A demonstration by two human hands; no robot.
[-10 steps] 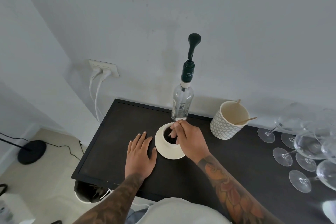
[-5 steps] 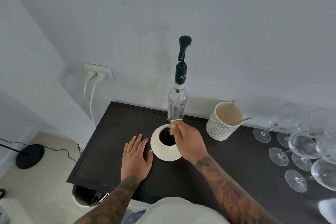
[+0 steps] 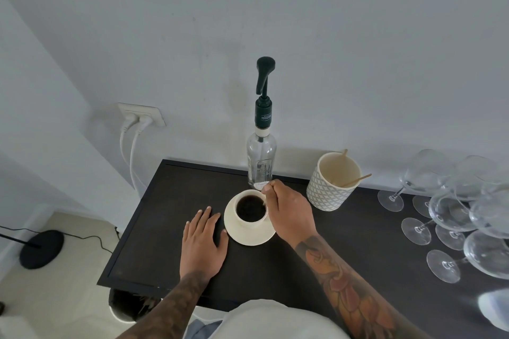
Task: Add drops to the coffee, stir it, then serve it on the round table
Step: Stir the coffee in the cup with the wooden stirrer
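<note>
A cream cup of black coffee (image 3: 250, 208) stands on a cream saucer (image 3: 248, 238) on the dark table (image 3: 165, 215). My right hand (image 3: 289, 215) is at the cup's right rim with curled fingers pinching a thin stirrer that is mostly hidden; only a sliver shows at the rim. My left hand (image 3: 202, 245) rests flat on the table just left of the saucer, thumb near its edge. A clear pump bottle (image 3: 261, 157) with a dark green pump head stands right behind the cup, against the wall.
A patterned cup (image 3: 327, 192) holding wooden sticks (image 3: 356, 179) stands right of the bottle. Several wine glasses (image 3: 454, 215) crowd the table's right side. A wall socket (image 3: 140, 114) with two white cables is at the left; a black lamp base (image 3: 41, 249) sits on the floor.
My right hand has shifted from over the cup's mouth to its right rim, so the whole coffee surface shows. My left hand has stayed flat on the table.
</note>
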